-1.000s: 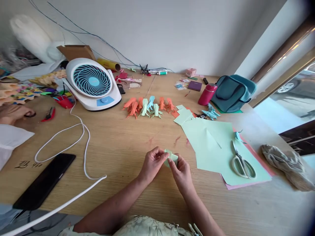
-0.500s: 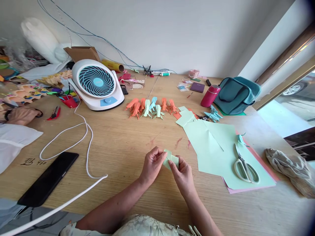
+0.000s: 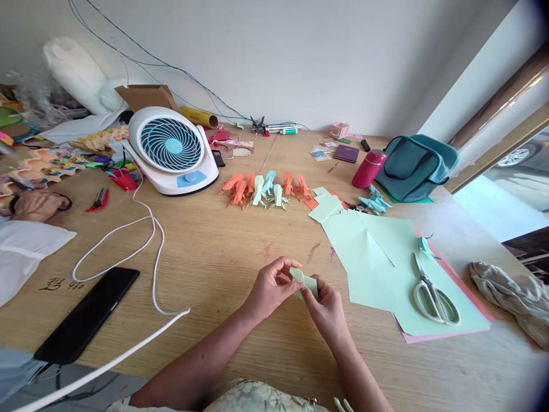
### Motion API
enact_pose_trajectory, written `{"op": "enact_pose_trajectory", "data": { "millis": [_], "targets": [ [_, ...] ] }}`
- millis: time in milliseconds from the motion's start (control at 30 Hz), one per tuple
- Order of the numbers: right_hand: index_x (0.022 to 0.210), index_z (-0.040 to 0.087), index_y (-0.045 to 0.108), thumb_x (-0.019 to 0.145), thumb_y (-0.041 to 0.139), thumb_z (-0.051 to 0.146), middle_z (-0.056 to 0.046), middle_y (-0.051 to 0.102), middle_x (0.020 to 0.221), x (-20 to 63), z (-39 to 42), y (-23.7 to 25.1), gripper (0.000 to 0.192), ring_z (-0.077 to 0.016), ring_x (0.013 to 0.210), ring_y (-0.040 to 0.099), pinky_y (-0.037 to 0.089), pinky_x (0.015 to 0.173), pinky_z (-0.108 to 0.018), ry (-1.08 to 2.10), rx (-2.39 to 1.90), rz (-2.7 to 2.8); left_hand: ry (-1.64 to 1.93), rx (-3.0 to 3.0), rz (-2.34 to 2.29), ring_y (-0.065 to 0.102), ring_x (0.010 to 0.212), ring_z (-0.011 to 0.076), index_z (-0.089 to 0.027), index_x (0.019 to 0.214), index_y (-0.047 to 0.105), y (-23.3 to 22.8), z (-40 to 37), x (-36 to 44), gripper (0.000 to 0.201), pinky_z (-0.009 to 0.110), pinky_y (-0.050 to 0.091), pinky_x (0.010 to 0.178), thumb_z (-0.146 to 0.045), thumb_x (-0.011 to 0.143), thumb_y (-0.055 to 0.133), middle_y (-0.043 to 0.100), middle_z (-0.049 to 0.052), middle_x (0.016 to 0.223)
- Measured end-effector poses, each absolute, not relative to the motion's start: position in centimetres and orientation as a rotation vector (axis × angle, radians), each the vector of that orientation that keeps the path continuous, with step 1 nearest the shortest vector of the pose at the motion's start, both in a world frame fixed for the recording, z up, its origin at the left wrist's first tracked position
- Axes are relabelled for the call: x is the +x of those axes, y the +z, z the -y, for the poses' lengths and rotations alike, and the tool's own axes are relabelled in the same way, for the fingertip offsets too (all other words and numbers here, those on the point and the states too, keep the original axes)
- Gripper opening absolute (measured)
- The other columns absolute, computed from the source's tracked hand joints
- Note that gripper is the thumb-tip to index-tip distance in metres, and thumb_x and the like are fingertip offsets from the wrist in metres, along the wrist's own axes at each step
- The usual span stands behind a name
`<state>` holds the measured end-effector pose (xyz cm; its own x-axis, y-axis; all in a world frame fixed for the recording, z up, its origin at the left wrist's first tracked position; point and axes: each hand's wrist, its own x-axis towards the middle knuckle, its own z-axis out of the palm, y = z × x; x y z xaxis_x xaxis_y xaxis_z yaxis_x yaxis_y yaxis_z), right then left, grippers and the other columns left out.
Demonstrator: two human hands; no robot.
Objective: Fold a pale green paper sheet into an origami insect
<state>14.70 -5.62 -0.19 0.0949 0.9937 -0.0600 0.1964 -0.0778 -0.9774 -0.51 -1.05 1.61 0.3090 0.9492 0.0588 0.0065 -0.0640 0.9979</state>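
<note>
Between my two hands is a small folded piece of pale green paper (image 3: 309, 281), held just above the wooden table. My left hand (image 3: 274, 286) pinches its left side with thumb and fingers. At its right edge my right hand (image 3: 328, 309) grips it, the thumb pressing on the near face. Fingers cover part of the folds. Beyond the hands stands a row of folded paper insects, some orange (image 3: 237, 195), some pale green (image 3: 278, 197), one light blue (image 3: 269, 182). To the right, white-handled scissors (image 3: 435, 300) lie on large pale green sheets (image 3: 377, 286).
A white fan (image 3: 171, 150) stands at the back left, its white cable (image 3: 160, 246) looping toward a black phone (image 3: 88, 315). Another person's hand (image 3: 38, 205) is at the far left. A pink bottle (image 3: 369, 169) and a teal bag (image 3: 416, 169) stand back right.
The green paper has tilted between my hands, and its near face shows differently. My left fingers have lifted and bent over its top edge. The whole view has shifted slightly.
</note>
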Motion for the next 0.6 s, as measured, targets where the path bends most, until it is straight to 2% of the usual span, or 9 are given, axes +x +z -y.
{"op": "enact_pose_trajectory", "data": {
  "millis": [133,333,600],
  "targets": [
    [0.073,0.019,0.05,0.088,0.06,0.043,0.005,0.039,0.063,15.5,5.7,0.0,0.03,-0.0101,0.059,0.033,0.024,0.052,-0.023,1.146,-1.467,1.372,0.957,1.466,-0.956,0.046,0.062,0.0071,-0.017,0.089,0.061,1.7,1.0,-0.6,0.013,0.018,0.04,0.058,-0.023,0.081,0.069,0.055,-0.003,0.077],
    [0.072,0.02,0.046,0.088,0.057,0.041,0.006,0.039,0.063,17.2,5.8,0.6,0.029,-0.0102,0.059,0.035,0.026,0.052,-0.023,1.227,-1.538,1.503,0.818,1.578,-0.882,0.052,0.069,0.0086,-0.018,0.091,0.059,2.2,0.8,-1.2,0.007,0.019,0.043,0.067,-0.02,0.086,0.062,0.056,-0.004,0.076],
    [0.072,0.02,0.045,0.088,0.055,0.028,0.005,0.045,0.066,18.6,6.8,1.4,0.021,-0.0108,0.062,0.04,0.03,0.055,-0.022,1.133,-1.631,1.769,0.575,1.832,-0.781,0.058,0.082,0.0116,-0.019,0.091,0.061,2.1,1.2,-1.5,0.008,0.021,0.043,0.075,-0.013,0.088,0.056,0.062,-0.002,0.087]
  ]
}}
